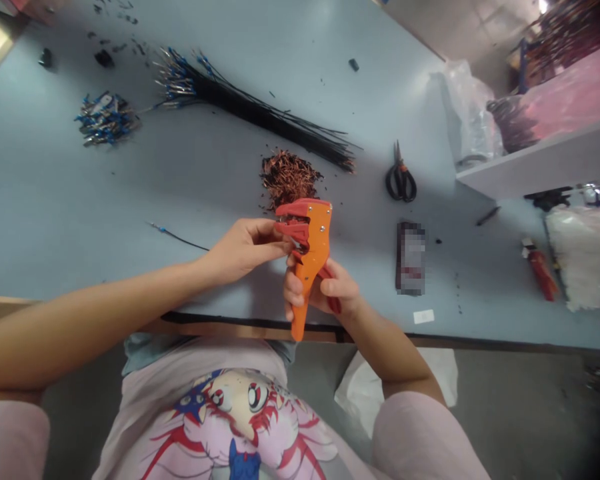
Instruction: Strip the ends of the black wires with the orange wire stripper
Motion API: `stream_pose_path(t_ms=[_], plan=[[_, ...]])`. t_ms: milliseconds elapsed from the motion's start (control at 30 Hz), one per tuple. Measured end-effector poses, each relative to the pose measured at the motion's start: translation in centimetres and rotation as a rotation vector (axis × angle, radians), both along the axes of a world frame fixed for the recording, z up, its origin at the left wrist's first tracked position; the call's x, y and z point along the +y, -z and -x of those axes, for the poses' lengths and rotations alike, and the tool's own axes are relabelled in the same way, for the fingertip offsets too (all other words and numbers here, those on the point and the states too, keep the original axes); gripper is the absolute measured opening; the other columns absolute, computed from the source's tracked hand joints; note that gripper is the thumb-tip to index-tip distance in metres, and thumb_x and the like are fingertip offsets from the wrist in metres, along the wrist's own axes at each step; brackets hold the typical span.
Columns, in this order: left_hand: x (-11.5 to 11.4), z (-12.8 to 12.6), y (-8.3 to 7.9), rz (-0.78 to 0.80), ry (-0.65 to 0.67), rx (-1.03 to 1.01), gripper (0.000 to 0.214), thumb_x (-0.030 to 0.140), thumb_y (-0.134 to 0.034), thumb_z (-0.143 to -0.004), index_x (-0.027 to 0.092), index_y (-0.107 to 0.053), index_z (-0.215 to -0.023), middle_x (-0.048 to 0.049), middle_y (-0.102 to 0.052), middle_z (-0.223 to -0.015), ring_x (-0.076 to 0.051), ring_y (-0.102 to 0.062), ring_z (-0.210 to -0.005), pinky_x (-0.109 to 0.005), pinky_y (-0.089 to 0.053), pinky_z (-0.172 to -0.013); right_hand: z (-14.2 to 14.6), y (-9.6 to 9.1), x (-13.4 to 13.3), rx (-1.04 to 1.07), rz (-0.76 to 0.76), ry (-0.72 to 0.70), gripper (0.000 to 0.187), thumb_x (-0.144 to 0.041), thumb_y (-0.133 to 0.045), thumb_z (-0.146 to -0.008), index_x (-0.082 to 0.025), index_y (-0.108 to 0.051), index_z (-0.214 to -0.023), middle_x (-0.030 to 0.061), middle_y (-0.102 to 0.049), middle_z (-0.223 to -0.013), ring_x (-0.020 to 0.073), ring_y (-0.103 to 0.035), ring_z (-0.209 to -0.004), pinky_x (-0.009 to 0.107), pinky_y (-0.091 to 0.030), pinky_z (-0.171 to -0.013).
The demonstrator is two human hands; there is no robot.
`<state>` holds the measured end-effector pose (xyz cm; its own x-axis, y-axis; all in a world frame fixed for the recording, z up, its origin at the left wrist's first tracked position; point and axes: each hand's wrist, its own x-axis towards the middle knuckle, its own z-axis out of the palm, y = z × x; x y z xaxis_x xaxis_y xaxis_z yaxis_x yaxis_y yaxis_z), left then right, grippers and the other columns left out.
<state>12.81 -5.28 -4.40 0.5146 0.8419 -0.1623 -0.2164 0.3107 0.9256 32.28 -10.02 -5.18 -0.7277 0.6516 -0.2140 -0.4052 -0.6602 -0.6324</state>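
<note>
Upright over the front of the table, an orange wire stripper with red jaws is in my right hand, whose fingers wrap its handles. My left hand is pinched at the jaws on a thin black wire. That wire trails out to the left under the hand and ends in a blue and silver crimp terminal. Its other end is hidden by my fingers and the jaws. Just behind the tool lies a pile of copper strand scraps mixed with black bits.
A bundle of black wires with blue terminals stretches across the back. Left of it sits a heap of loose terminals. To the right are black-handled scissors, a blurred-out phone-like object, a red-handled tool and a shelf.
</note>
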Motion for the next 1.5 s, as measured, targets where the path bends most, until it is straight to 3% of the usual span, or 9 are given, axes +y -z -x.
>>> stream_pose_path(t_ms=[333,500,867,1033,1167,1267,1400,1500], plan=[[-0.1,0.2,0.2,-0.079,0.054,-0.026,0.018,0.03,-0.075,-0.078,0.015,-0.073,-0.089,-0.004,-0.075,-0.086,-0.017,-0.07,-0.081,-0.03,-0.055,-0.084,0.1,0.7,-0.1,0.039,0.026,-0.01,0.04,-0.042,-0.072,-0.08,-0.02,-0.049,-0.105,-0.0036,-0.055,-0.071,0.0095,-0.05,-0.053,0.032,-0.059,-0.05],[-0.1,0.1,0.3,-0.091,0.091,-0.06,0.015,0.029,-0.072,-0.081,0.015,-0.072,-0.085,-0.0037,-0.075,-0.084,-0.017,-0.07,-0.083,-0.03,-0.054,-0.086,0.0,0.9,-0.2,0.124,0.018,-0.026,0.028,-0.036,-0.064,-0.088,-0.019,-0.048,-0.103,-0.0038,-0.055,-0.07,0.0083,-0.051,-0.052,0.03,-0.058,-0.052],[-0.1,0.1,0.6,-0.101,0.088,-0.032,0.019,0.032,-0.073,-0.08,0.016,-0.073,-0.09,-0.0051,-0.076,-0.092,-0.018,-0.071,-0.086,-0.032,-0.055,-0.087,0.2,0.1,-0.2,0.077,-0.006,-0.026,0.021,-0.033,-0.063,-0.09,-0.019,-0.048,-0.097,-0.0065,-0.051,-0.064,0.0072,-0.047,-0.046,0.027,-0.055,-0.048],[-0.1,0.0,0.8,-0.098,0.067,-0.01,0.021,0.032,-0.074,-0.078,0.017,-0.074,-0.093,-0.0051,-0.075,-0.096,-0.018,-0.069,-0.09,-0.032,-0.053,-0.087,0.4,0.0,-0.4,0.018,0.019,-0.003,0.024,-0.037,-0.062,-0.091,-0.021,-0.045,-0.09,-0.0103,-0.044,-0.056,0.0041,-0.033,-0.037,0.018,-0.045,-0.038],[-0.1,0.1,0.8,-0.121,0.02,0.148,0.02,0.033,-0.071,-0.078,0.016,-0.072,-0.086,-0.004,-0.073,-0.085,-0.015,-0.065,-0.077,-0.029,-0.052,-0.075,0.2,-0.1,0.1,0.019,0.034,0.037,0.023,-0.038,-0.059,-0.093,-0.021,-0.045,-0.084,-0.0119,-0.036,-0.052,0.0032,-0.022,-0.034,0.014,-0.036,-0.034],[0.3,0.4,0.5,-0.176,-0.04,0.294,0.02,0.034,-0.066,-0.079,0.016,-0.071,-0.085,-0.0035,-0.072,-0.082,-0.014,-0.062,-0.073,-0.028,-0.049,-0.071,-0.3,-0.5,1.1,0.01,0.047,0.142,0.026,-0.041,-0.065,-0.085,-0.021,-0.05,-0.091,-0.0093,-0.043,-0.059,0.0047,-0.031,-0.04,0.019,-0.044,-0.041],[1.3,1.2,0.2,-0.356,-0.191,0.508,0.018,0.031,-0.063,-0.08,0.016,-0.071,-0.083,-0.0034,-0.072,-0.085,-0.014,-0.06,-0.074,-0.027,-0.047,-0.071,-1.4,-1.4,2.2,-0.082,0.042,0.334,0.037,-0.045,-0.068,-0.075,-0.021,-0.055,-0.1,-0.0029,-0.053,-0.075,0.0114,-0.05,-0.06,0.033,-0.055,-0.065],[2.1,1.8,0.0,-0.445,-0.287,0.596,0.017,0.031,-0.062,-0.08,0.018,-0.072,-0.083,-0.0025,-0.071,-0.083,-0.014,-0.059,-0.071,-0.027,-0.046,-0.068,-2.1,-1.9,2.2,-0.172,0.005,0.352,0.038,-0.038,-0.068,-0.072,-0.021,-0.056,-0.104,0.0011,-0.06,-0.085,0.0157,-0.058,-0.072,0.04,-0.055,-0.075]])
